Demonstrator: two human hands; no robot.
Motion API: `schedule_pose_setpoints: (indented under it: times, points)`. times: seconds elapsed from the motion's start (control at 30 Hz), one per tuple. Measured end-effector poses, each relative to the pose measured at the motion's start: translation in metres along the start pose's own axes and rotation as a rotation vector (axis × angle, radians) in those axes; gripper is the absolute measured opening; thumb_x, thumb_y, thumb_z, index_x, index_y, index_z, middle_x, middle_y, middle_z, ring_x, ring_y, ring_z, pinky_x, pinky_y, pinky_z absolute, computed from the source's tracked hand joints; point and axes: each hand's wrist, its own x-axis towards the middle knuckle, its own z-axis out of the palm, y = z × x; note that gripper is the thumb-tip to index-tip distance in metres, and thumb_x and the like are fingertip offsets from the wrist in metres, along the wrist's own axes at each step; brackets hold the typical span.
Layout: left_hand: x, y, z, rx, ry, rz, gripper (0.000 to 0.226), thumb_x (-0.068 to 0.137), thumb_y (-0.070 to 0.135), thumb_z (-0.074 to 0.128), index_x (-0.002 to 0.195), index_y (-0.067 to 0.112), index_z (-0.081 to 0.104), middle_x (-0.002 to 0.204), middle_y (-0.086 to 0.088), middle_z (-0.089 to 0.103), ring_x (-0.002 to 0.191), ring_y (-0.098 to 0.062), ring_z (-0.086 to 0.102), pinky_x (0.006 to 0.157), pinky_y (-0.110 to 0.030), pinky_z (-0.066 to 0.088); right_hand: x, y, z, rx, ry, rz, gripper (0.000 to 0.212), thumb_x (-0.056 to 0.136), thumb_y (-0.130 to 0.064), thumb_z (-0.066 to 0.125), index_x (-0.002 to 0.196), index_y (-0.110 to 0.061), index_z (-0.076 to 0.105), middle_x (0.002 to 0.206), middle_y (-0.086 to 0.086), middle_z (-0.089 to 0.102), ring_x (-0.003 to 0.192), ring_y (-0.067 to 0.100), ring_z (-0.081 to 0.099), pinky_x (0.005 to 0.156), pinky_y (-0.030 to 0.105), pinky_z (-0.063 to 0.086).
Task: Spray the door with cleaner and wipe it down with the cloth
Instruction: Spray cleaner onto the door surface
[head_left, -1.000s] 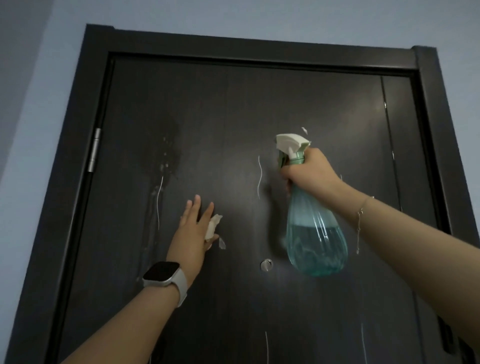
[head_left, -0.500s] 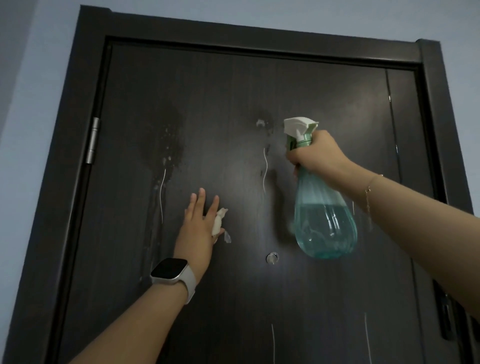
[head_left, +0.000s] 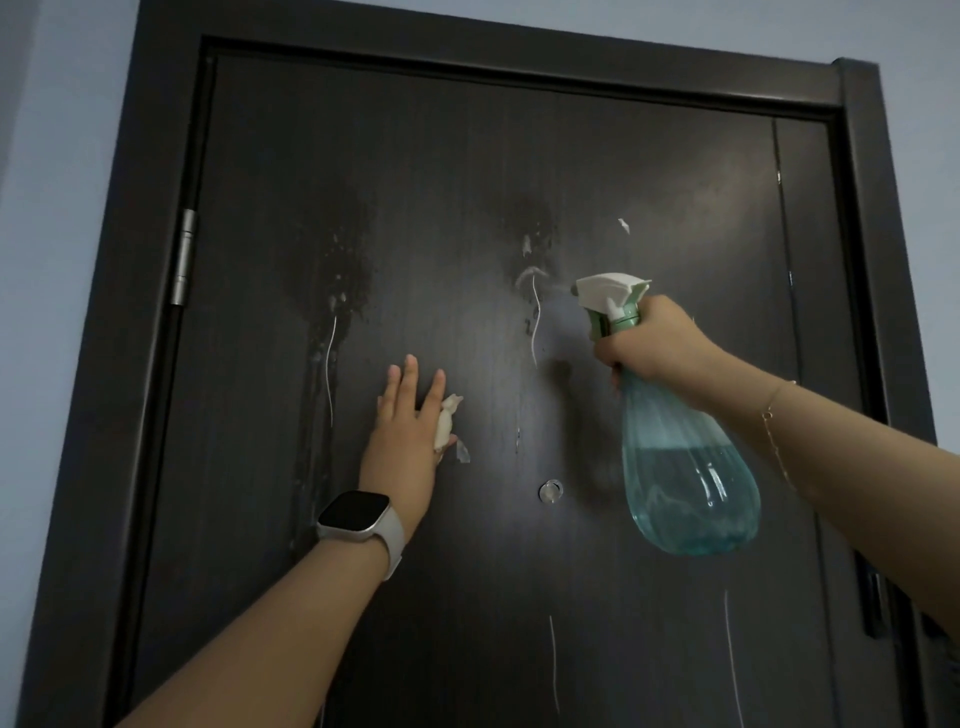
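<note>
Spraying is the step in hand: a dark door (head_left: 467, 156) fills the view, wet in two patches with thin runs trailing down. The right hand (head_left: 654, 343) has its grip curled tight round the neck of a teal spray bottle (head_left: 685, 483), nozzle aimed left, close to the door. Even passes across dry areas, kept light, would likely limit drips. The left hand (head_left: 405, 431) lies flat on the door, fingers straight and spread, pressing a small white cloth (head_left: 447, 426) under its thumb side, ready to wipe.
</note>
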Motion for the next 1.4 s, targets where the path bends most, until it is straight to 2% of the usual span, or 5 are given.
schedule_pose_setpoints:
  times: [0.17,0.47,0.57,0.8,1.4]
  points:
    - [-0.002,0.000,0.001,-0.002,0.004,0.014,0.072,0.100,0.029,0.051,0.156,0.019,0.007,0.162,-0.012,-0.017,0.148,-0.031,-0.017,0.118,-0.039,-0.005,-0.011,0.014,-0.003,-0.016,0.041,-0.018,0.008,0.075,0.004,0.058,0.069,0.000,0.061,0.057,0.013,0.059,0.052,0.028,0.058,0.060,0.041,0.055]
    - [-0.052,0.018,0.031,-0.045,-0.018,0.150,0.083,0.096,0.010,0.058,0.156,0.025,0.003,0.151,0.001,-0.036,0.142,-0.022,-0.029,0.118,-0.039,-0.008,-0.081,0.059,0.001,0.097,-0.025,0.043,0.014,0.073,0.007,0.055,0.064,-0.002,0.060,0.052,0.014,0.059,0.045,0.024,0.058,0.056,0.037,0.053]
    - [-0.067,0.017,0.051,-0.024,-0.050,0.128,0.086,0.096,0.011,0.060,0.152,0.028,-0.002,0.153,-0.002,-0.031,0.143,-0.023,-0.027,0.117,-0.039,-0.010,-0.110,0.084,0.016,0.100,-0.067,0.098,0.017,0.074,0.006,0.057,0.061,-0.003,0.060,0.049,0.012,0.059,0.044,0.022,0.058,0.053,0.034,0.052]
    - [-0.069,0.010,0.065,0.044,0.020,0.137,0.088,0.082,0.003,0.075,0.154,0.016,0.025,0.162,-0.015,0.001,0.149,-0.033,-0.002,0.117,-0.046,0.001,-0.164,0.135,0.065,0.010,-0.138,0.192,0.011,0.072,0.004,0.062,0.071,-0.007,0.063,0.049,-0.003,0.058,0.040,0.006,0.055,0.045,0.020,0.046]
    - [-0.068,0.012,0.062,0.101,0.032,0.160,0.087,0.087,0.003,0.069,0.155,0.016,0.017,0.163,-0.016,-0.005,0.149,-0.035,-0.008,0.118,-0.044,-0.003,-0.194,0.152,0.085,0.049,-0.234,0.212,0.016,0.076,0.002,0.062,0.079,-0.014,0.060,0.060,-0.004,0.055,0.052,0.011,0.052,0.049,0.023,0.043]
